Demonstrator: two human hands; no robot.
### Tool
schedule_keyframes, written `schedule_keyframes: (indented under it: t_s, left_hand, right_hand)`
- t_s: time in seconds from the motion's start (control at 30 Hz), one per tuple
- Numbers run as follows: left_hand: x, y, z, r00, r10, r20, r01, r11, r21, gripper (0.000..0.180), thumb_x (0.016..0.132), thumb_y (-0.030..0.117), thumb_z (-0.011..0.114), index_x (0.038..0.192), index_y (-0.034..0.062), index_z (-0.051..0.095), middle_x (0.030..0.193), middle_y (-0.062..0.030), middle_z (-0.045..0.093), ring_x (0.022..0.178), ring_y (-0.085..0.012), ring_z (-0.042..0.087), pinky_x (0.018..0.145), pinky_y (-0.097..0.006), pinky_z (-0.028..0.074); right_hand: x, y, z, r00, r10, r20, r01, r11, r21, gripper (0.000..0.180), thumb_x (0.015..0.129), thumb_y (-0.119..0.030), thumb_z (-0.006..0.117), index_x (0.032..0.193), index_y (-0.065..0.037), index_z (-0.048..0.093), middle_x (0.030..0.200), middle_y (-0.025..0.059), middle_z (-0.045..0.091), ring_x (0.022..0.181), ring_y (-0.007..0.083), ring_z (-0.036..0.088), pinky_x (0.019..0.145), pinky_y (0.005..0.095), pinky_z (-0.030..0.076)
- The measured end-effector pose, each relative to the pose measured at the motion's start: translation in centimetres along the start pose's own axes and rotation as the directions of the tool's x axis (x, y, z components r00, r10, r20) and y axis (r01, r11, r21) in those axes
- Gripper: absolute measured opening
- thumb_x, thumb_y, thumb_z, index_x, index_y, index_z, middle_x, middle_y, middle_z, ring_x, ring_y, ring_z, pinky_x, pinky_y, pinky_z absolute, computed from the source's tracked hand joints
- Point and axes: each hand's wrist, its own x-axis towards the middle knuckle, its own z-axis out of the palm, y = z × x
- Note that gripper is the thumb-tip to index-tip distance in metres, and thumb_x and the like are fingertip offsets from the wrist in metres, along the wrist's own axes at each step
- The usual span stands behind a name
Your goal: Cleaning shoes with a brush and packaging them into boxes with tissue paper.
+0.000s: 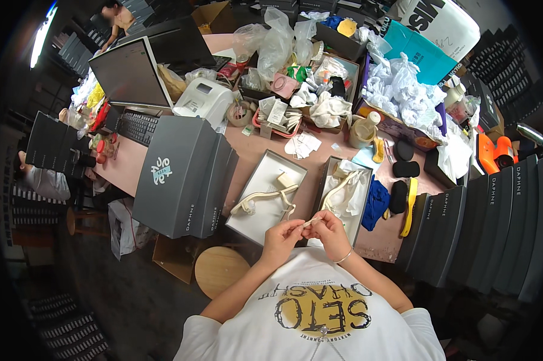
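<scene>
Close to my body, my left hand and my right hand meet with their fingertips pinched together. Between them is a thin, pale cream strip; whether it is joined to a shoe I cannot tell. Just beyond my left hand lies a shallow open box part with a white inside. A cream strappy sandal rests on its side in it. Past my right hand stands an open grey shoebox holding white tissue paper and another cream sandal.
Grey shoeboxes stand on edge at the left and in a row at the right. At the back are a monitor, a label printer and a box of crumpled white paper. A round stool is below left.
</scene>
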Motion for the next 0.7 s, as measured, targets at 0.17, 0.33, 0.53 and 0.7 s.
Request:
schedule_keyframes:
  t_s: [0.17,0.33,0.53,0.7]
  left_hand:
    - [-0.35,1.09,0.24,0.996,0.093,-0.016,-0.089,0.984,0.153,0.018,0.091,0.002,0.054,0.106,-0.0045,0.064,0.090,-0.0092,0.064,0.076,-0.0130,0.064,0.068,-0.023,0.052]
    - [-0.31,1.04,0.41,0.983,0.184,0.000,-0.177,0.945,0.274,0.023,0.091,0.001,0.054,0.113,-0.0037,0.060,0.091,-0.0101,0.064,0.075,-0.0126,0.064,0.068,-0.024,0.052]
    - [-0.30,1.06,0.33,0.984,0.175,0.023,-0.175,0.949,0.261,0.034,0.090,-0.002,0.052,0.124,-0.0023,0.052,0.087,-0.0088,0.064,0.074,-0.0105,0.061,0.068,-0.023,0.051]
    - [0.18,0.79,-0.02,0.995,0.073,0.065,-0.080,0.989,0.120,0.035,0.090,-0.003,0.051,0.124,-0.0023,0.053,0.082,-0.0071,0.064,0.074,-0.0097,0.061,0.068,-0.023,0.051]
  right_hand:
    - [-0.07,-0.15,0.16,0.997,-0.074,-0.011,0.072,0.989,-0.130,0.004,0.091,-0.004,0.053,0.091,0.000,0.050,0.086,0.0074,0.064,0.076,0.0114,0.064,0.070,0.0237,0.054]
    - [-0.06,0.22,-0.03,0.994,-0.113,-0.012,0.108,0.977,-0.185,0.004,0.088,0.001,0.052,0.092,0.000,0.051,0.085,0.0057,0.063,0.077,0.0108,0.064,0.070,0.0236,0.053]
    - [-0.10,0.38,-0.14,0.991,-0.137,0.004,0.134,0.966,-0.221,0.005,0.087,0.002,0.053,0.091,0.000,0.051,0.084,0.0042,0.062,0.078,0.0104,0.063,0.071,0.0224,0.052]
    - [-0.45,-0.01,0.13,0.954,-0.292,0.062,0.285,0.832,-0.476,0.008,0.083,0.003,0.056,0.089,-0.002,0.055,0.082,0.0055,0.063,0.074,0.0123,0.064,0.067,0.0244,0.051]
